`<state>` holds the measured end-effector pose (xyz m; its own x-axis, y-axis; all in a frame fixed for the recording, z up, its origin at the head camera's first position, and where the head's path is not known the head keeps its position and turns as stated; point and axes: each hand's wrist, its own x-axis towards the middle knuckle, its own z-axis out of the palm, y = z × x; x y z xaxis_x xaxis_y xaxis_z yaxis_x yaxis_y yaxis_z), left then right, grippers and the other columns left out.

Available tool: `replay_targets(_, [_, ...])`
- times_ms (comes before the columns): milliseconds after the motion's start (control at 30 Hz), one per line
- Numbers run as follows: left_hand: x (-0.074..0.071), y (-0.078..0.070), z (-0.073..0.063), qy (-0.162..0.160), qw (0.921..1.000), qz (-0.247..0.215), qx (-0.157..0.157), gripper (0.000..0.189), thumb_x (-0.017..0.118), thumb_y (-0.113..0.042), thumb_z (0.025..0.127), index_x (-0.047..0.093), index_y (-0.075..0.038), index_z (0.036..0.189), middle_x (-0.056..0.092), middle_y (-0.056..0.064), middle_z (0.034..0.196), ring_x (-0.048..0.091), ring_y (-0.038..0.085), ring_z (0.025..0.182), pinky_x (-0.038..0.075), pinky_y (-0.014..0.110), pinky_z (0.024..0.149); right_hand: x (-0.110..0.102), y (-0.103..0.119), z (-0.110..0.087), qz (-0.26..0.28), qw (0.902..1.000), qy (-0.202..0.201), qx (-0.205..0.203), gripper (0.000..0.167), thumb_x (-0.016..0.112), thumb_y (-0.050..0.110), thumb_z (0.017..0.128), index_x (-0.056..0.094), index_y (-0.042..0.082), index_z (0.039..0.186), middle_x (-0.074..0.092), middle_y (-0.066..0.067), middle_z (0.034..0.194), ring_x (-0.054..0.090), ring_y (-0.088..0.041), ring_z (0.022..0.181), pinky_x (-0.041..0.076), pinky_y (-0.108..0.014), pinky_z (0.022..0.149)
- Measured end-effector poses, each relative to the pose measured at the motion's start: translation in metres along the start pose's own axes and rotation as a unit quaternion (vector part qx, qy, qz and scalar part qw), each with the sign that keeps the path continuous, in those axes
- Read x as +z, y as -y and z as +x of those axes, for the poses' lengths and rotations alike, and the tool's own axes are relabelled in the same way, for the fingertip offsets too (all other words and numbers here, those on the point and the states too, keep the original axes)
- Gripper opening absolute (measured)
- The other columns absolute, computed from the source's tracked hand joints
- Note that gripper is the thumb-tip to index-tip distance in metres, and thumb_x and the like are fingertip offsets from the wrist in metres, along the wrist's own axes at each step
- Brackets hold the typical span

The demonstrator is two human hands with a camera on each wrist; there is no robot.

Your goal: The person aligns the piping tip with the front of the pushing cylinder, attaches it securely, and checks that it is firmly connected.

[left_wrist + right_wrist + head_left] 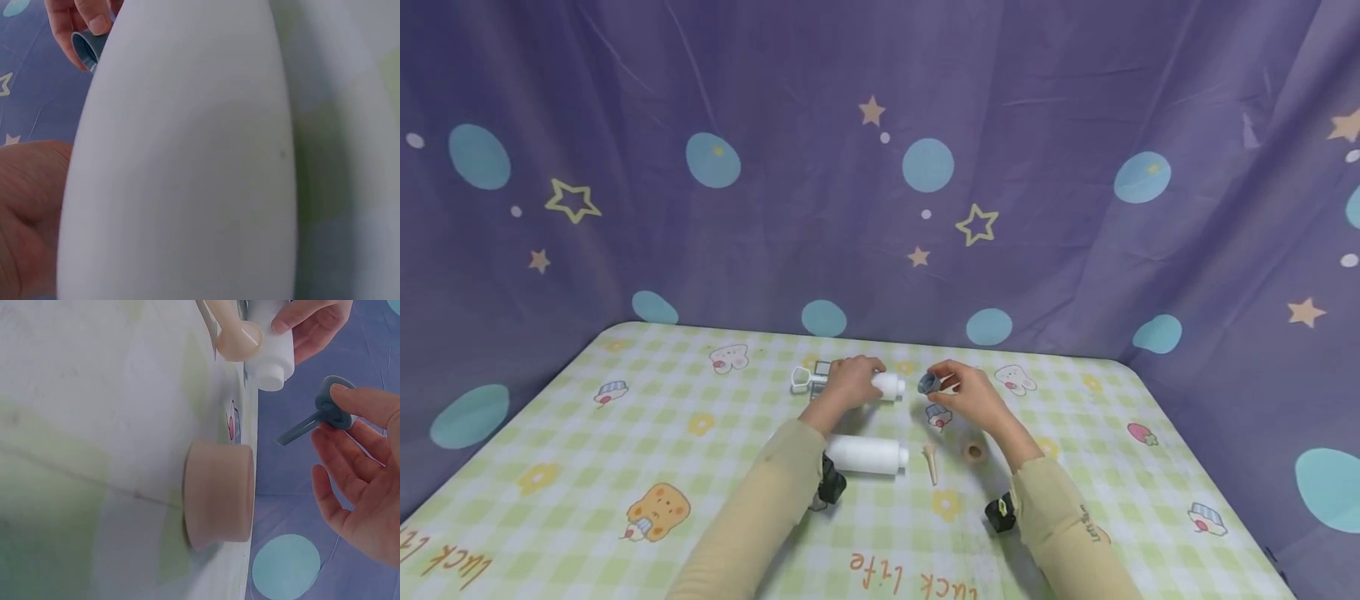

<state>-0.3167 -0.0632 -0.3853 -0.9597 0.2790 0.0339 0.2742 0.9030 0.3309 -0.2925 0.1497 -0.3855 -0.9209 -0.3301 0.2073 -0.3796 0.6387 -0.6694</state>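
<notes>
My left hand point(852, 379) holds a white bottle point(891, 386) that lies on its side at the back of the table, its neck pointing right. Just right of that neck, my right hand point(972, 398) pinches a blue-grey pump-top piece point(334, 407) between thumb and fingertips, held above the cloth. This piece has a round cap and a thin spout-like stem. A second white bottle point(868, 455) lies nearer, beside the left wrist, and fills much of the left wrist view. Between the wrists are a beige stemmed piece point(931, 463) and a beige round collar point(974, 452).
Left of my left hand lie a white loop-handled item point(802, 379) and dark-framed pieces point(822, 367), partly hidden by the hand. A green checked cloth point(572, 442) with cartoon prints covers the table. Behind it hangs a purple curtain point(790, 233).
</notes>
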Motion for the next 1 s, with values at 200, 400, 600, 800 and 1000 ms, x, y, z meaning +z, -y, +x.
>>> replay_targets(200, [0.003,0.003,0.001,0.001,0.9999,-0.01,0.003,0.046,0.072,-0.017,0.074,0.06,-0.016,0.118,0.06,0.006,0.117,0.053,0.029,0.109,0.031,0.047,0.096,0.005,-0.001,-0.003,0.005,1.0,0.001,0.006,0.036,0.07,0.014,0.078,0.06,0.008,0.112,0.063,-0.006,0.104,0.061,-0.019,0.09,0.049,-0.034,0.078])
replay_targets(400, [0.004,0.005,0.0,-0.02,0.9996,-0.002,0.02,0.045,0.075,-0.014,0.07,0.064,-0.016,0.113,0.063,0.005,0.112,0.056,0.03,0.103,0.04,0.043,0.088,0.007,0.0,-0.004,0.006,0.9999,0.008,0.009,0.036,0.069,0.015,0.079,0.06,0.008,0.114,0.063,-0.005,0.105,0.061,-0.019,0.091,0.049,-0.035,0.08])
replay_targets(600, [0.001,0.006,-0.002,-0.044,0.9988,0.004,0.023,0.046,0.077,-0.015,0.066,0.066,-0.016,0.11,0.065,0.005,0.109,0.058,0.028,0.098,0.044,0.04,0.083,0.007,0.002,-0.004,0.014,0.9996,0.013,0.02,0.036,0.069,0.015,0.08,0.059,0.01,0.114,0.063,-0.005,0.106,0.061,-0.02,0.091,0.05,-0.032,0.075])
replay_targets(800, [-0.004,0.004,-0.006,-0.053,0.9981,0.018,0.024,0.045,0.077,-0.016,0.066,0.067,-0.017,0.109,0.065,0.006,0.108,0.058,0.028,0.099,0.044,0.041,0.084,0.008,0.002,-0.005,0.016,0.9994,0.016,0.025,0.036,0.069,0.015,0.079,0.059,0.009,0.114,0.063,-0.005,0.104,0.061,-0.02,0.09,0.05,-0.032,0.074])
replay_targets(1000, [-0.01,0.001,-0.011,-0.074,0.996,0.032,0.04,0.045,0.076,-0.019,0.068,0.066,-0.018,0.111,0.063,0.006,0.11,0.056,0.029,0.102,0.041,0.044,0.088,0.01,0.001,-0.006,0.027,0.9994,0.006,0.018,0.036,0.069,0.015,0.079,0.059,0.009,0.114,0.063,-0.004,0.105,0.061,-0.018,0.091,0.049,-0.034,0.079])
